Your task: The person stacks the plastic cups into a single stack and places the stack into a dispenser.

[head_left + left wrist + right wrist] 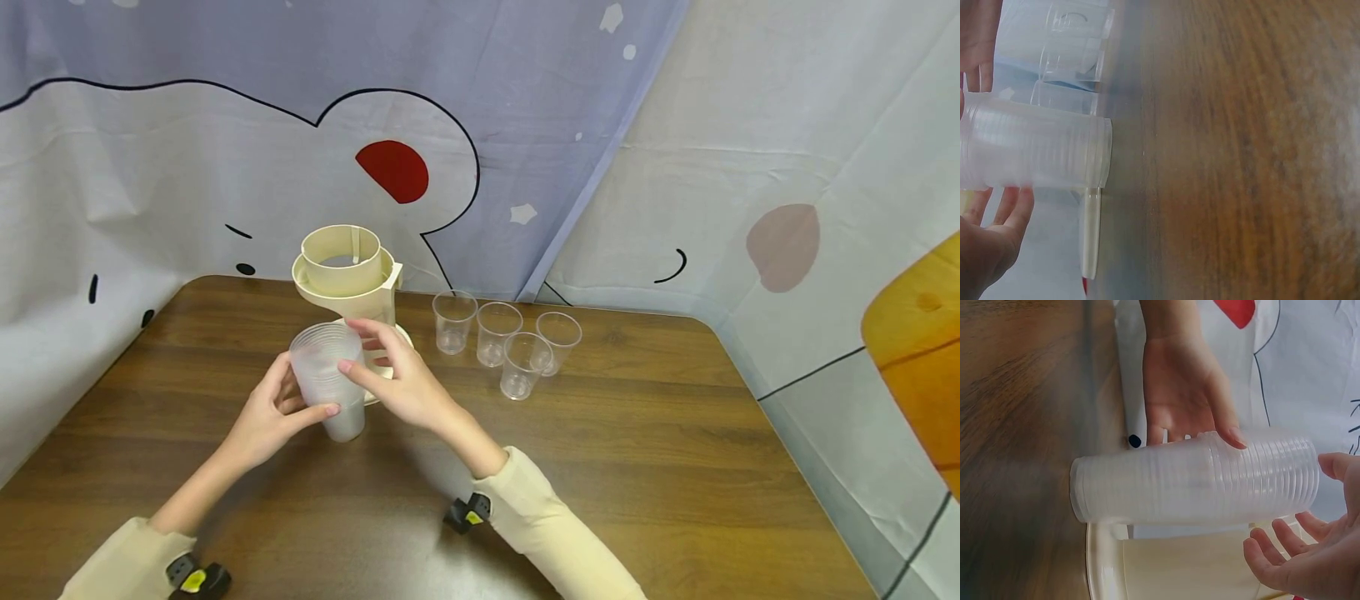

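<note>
A tall stack of clear plastic cups (327, 367) is upright with a slight tilt, rims up, in front of a cream cup dispenser (345, 271). My left hand (266, 417) grips the stack from its left side, thumb across the front and fingers behind, as the right wrist view also shows. Around the upper right of the stack, my right hand (397, 375) has its fingers spread and loosely bent. In the right wrist view, the right thumb (1334, 465) is close beside the top rims. Whether the stack's base touches the table cannot be told.
Several single clear cups (517, 367) stand upright in a group right of the dispenser. The brown wooden table (637, 483) backs onto a printed cloth (540, 150) with cartoon figures. A wrist camera is strapped to each cream sleeve (547, 517).
</note>
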A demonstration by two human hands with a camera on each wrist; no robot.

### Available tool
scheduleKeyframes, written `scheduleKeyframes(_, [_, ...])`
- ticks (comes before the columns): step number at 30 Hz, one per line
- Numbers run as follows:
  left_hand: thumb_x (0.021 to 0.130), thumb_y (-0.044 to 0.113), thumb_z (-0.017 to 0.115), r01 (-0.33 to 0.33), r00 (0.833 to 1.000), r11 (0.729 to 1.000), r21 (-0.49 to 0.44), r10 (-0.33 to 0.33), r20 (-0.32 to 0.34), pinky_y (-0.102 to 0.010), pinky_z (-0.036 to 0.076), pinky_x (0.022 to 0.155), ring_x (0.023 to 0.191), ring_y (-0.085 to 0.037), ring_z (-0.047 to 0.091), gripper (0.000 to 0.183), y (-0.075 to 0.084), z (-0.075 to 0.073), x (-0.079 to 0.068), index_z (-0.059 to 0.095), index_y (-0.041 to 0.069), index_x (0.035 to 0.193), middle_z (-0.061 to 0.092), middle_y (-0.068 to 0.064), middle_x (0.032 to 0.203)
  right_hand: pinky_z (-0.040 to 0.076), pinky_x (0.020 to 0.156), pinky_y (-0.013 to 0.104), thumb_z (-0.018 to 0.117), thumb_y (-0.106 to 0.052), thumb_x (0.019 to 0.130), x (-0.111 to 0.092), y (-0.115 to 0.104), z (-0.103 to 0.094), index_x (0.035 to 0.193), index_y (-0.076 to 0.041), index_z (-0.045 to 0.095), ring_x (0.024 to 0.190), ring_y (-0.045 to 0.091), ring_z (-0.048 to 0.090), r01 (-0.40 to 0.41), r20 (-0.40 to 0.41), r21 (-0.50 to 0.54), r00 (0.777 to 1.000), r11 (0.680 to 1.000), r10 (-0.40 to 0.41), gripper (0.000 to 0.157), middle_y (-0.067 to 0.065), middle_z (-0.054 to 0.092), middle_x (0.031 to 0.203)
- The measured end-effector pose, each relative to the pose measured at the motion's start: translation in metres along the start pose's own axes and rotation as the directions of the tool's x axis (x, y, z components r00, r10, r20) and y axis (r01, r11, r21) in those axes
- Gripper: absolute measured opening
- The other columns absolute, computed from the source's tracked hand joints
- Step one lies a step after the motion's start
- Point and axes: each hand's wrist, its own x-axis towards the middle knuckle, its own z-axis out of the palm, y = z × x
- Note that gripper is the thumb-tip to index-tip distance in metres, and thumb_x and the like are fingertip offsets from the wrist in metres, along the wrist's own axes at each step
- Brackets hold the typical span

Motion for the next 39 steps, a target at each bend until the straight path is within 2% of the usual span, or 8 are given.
scheduleKeyframes(13, [0.080,0.000,0.075,-0.012,1.000,1.000,0.016,0.012,-0.009,-0.010,0.051,0.083,0.108,0.011,0.052,0.072,-0.001,0.000,0.000,0.035,0.008,0.140,0.051,0.023,0.120,0.046,0.100,0.039,0.064,-0.017,0.091,-0.013,-0.003,-0.016,0.138,-0.009,0.044,0.125,0.025,0.049,0.038,-0.044,-0.089,0.998,0.995,-0.042,0.052,0.008,0.048,0.139])
scheduleKeyframes(21, [0.079,0.000,0.075,-0.015,1.000,1.000,0.010,0.015,-0.012,-0.010,0.051,0.083,0.107,0.009,0.053,0.072,-0.002,0.000,0.001,0.036,0.007,0.139,0.052,0.022,0.118,0.047,0.099,0.038,0.066,-0.014,0.089,-0.019,0.001,-0.030,0.137,-0.005,0.044,0.122,0.026,0.050,0.051,-0.085,-0.109,0.995,0.993,-0.060,0.054,0.012,0.049,0.137])
scheduleKeyframes(28, [0.079,0.000,0.076,-0.010,1.000,1.000,0.003,0.010,-0.014,-0.010,0.051,0.082,0.107,0.009,0.054,0.070,-0.003,0.000,0.001,0.037,0.008,0.137,0.053,0.021,0.118,0.047,0.100,0.034,0.068,-0.012,0.087,-0.024,0.006,-0.044,0.135,-0.006,0.046,0.120,0.025,0.052,0.044,-0.135,-0.129,0.989,0.991,-0.062,0.053,0.008,0.052,0.134])
scheduleKeyframes(34, [0.079,0.000,0.076,-0.011,1.000,1.000,0.003,0.011,-0.010,-0.010,0.051,0.082,0.107,0.009,0.054,0.071,-0.003,0.000,0.002,0.036,0.008,0.138,0.053,0.021,0.118,0.047,0.100,0.043,0.070,-0.010,0.085,-0.031,0.011,-0.057,0.135,-0.006,0.047,0.119,0.028,0.052,0.045,-0.175,-0.131,0.982,0.990,-0.068,0.055,0.010,0.052,0.132])
scheduleKeyframes(39, [0.079,0.000,0.076,-0.008,1.000,1.000,0.007,0.008,-0.012,-0.010,0.051,0.083,0.107,0.009,0.053,0.071,-0.002,0.000,0.001,0.036,0.009,0.138,0.052,0.021,0.118,0.047,0.101,0.045,0.072,-0.010,0.084,-0.037,0.015,-0.067,0.136,-0.006,0.047,0.120,0.028,0.052,0.029,-0.197,-0.129,0.979,0.991,-0.054,0.058,0.011,0.052,0.131])
